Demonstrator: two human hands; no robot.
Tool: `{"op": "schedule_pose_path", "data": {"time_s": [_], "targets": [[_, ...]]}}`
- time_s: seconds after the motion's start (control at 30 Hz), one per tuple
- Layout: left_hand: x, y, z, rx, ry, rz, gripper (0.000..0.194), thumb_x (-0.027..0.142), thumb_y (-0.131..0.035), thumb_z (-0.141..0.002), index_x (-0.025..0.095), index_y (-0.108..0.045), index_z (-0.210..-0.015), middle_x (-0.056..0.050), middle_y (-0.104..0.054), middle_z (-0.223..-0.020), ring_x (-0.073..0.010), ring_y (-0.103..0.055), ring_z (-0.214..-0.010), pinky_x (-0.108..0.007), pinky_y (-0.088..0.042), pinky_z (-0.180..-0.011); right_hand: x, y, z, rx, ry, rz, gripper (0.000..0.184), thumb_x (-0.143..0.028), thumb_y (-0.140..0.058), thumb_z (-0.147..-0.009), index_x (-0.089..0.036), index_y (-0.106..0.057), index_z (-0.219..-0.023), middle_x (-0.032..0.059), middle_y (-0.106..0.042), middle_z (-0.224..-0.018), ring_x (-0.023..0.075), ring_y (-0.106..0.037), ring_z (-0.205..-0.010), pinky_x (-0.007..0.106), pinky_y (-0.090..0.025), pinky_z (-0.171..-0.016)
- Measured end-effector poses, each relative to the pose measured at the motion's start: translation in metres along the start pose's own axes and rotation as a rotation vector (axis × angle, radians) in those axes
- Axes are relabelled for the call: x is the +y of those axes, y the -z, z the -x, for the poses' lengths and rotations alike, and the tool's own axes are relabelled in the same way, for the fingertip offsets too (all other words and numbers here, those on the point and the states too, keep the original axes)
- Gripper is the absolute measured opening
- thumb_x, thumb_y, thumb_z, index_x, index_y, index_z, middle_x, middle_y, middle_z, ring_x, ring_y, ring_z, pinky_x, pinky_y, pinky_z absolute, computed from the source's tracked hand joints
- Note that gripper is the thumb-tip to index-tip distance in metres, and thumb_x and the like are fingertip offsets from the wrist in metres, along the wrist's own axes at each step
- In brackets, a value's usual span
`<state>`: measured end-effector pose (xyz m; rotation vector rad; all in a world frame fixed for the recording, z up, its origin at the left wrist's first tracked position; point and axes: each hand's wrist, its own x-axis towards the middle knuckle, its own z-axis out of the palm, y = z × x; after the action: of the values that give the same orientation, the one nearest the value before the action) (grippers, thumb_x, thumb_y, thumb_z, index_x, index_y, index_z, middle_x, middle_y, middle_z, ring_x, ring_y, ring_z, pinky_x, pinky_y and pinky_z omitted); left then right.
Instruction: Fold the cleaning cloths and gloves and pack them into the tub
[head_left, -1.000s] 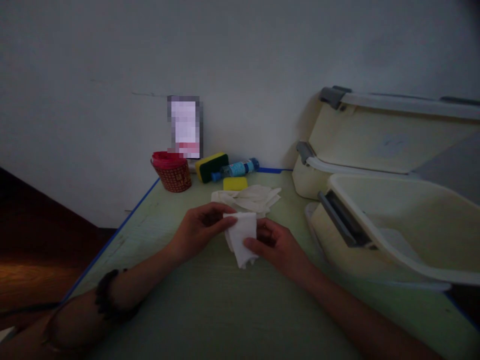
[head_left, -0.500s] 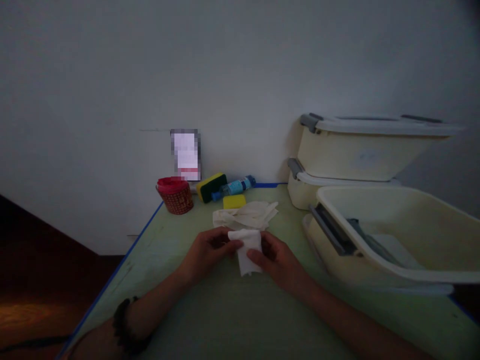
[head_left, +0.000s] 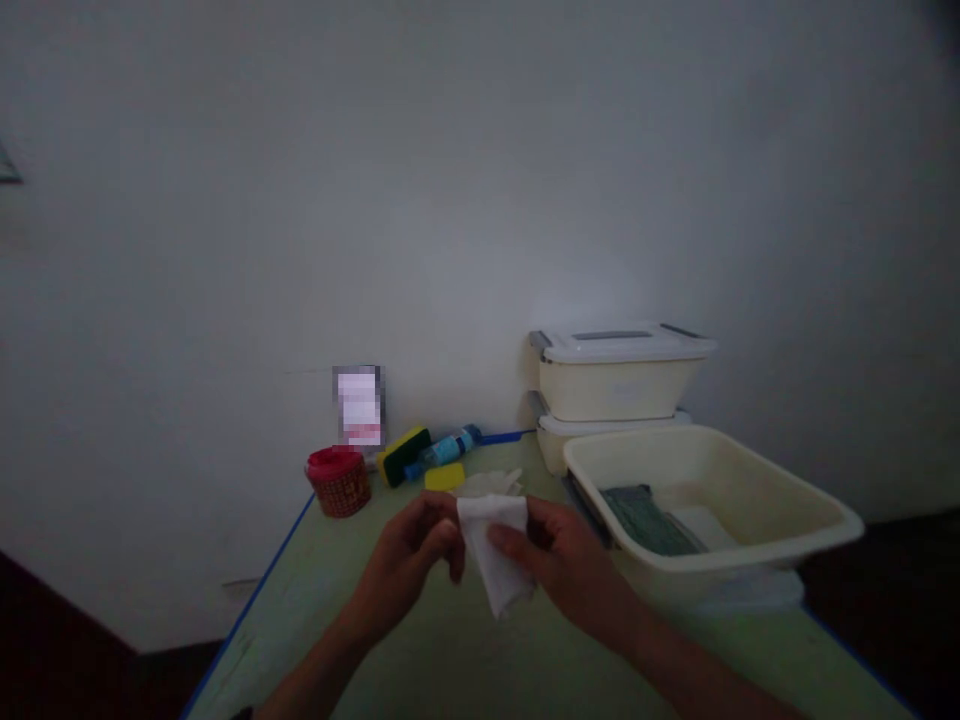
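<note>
Both of my hands hold a folded white cloth [head_left: 496, 552] above the pale green table [head_left: 450, 660]. My left hand [head_left: 415, 560] pinches its upper left edge with closed fingers. My right hand [head_left: 566, 565] grips the right side, thumb lying across the front. The lower end of the cloth hangs free between the hands. Behind the cloth lies a pile of pale gloves [head_left: 491, 484], partly hidden by it.
An open cream tub [head_left: 757, 540] with a dark item inside sits at the right, two lidded cream boxes [head_left: 619, 385] stacked behind it. At the wall stand a red basket [head_left: 338, 481], a yellow-and-green sponge [head_left: 403, 453], a yellow sponge [head_left: 444, 477] and a lying blue bottle [head_left: 442, 453].
The view has tilted up and pulled back, so the table looks lower and smaller. My hands have lifted the white cloth off the table, still gripping it from both sides.
</note>
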<state>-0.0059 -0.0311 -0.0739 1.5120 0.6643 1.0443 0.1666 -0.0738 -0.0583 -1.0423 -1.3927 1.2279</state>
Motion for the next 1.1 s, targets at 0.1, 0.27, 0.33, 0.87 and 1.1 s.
{"op": "schedule_pose_path", "data": {"time_s": [0.1,0.27,0.33,0.87,1.1], "targets": [[0.024,-0.019,-0.021,0.019,-0.031,-0.139,0.032,0.046,-0.046,-0.081,0.015,-0.052,-0.084,0.000,-0.055,-0.065,-0.0118,-0.054,-0.056,-0.025,-0.047,-0.053,-0.035,0.029,0.005,0.060,0.016,0.073,0.027,-0.036,-0.061,-0.074,-0.015,-0.064,-0.090,0.0037,-0.067,-0.077,0.0124,-0.059,-0.062,0.023,-0.044,-0.054],[0.021,-0.068,-0.070,0.062,0.142,-0.420,0.043,0.052,-0.044,-0.079,0.015,-0.052,-0.099,-0.008,-0.057,-0.085,-0.0152,-0.056,-0.064,-0.021,-0.044,-0.046,-0.057,0.085,0.006,0.209,-0.001,0.109,0.025,-0.034,-0.064,-0.070,-0.015,-0.065,-0.086,0.0037,-0.068,-0.077,0.0124,-0.059,-0.059,0.024,-0.044,-0.053],[0.012,-0.090,-0.086,0.034,0.202,-0.434,0.054,0.055,-0.049,-0.074,0.015,-0.047,-0.110,-0.012,-0.057,-0.094,-0.0169,-0.057,-0.064,-0.021,-0.043,-0.040,-0.055,0.104,0.008,0.250,-0.013,0.135,0.026,-0.034,-0.065,-0.069,-0.014,-0.064,-0.086,0.0038,-0.068,-0.076,0.0128,-0.059,-0.059,0.025,-0.045,-0.053],[0.036,-0.068,-0.032,0.330,0.306,-0.249,0.044,0.029,-0.052,-0.066,0.020,-0.052,-0.109,-0.006,-0.067,-0.087,-0.0236,-0.064,-0.067,-0.031,-0.050,-0.052,-0.074,0.133,0.032,0.170,-0.116,0.030,0.022,-0.031,-0.064,-0.071,-0.018,-0.065,-0.088,0.0030,-0.069,-0.081,0.0131,-0.062,-0.066,0.026,-0.047,-0.060],[0.025,-0.025,-0.013,0.522,0.275,-0.307,0.042,0.035,-0.057,-0.065,0.019,-0.053,-0.104,-0.002,-0.064,-0.071,-0.0225,-0.063,-0.061,-0.031,-0.049,-0.053,-0.052,0.104,-0.002,0.105,-0.259,0.082,0.022,-0.027,-0.063,-0.071,-0.013,-0.064,-0.089,0.0055,-0.069,-0.083,0.0116,-0.061,-0.063,0.024,-0.046,-0.060]]}}
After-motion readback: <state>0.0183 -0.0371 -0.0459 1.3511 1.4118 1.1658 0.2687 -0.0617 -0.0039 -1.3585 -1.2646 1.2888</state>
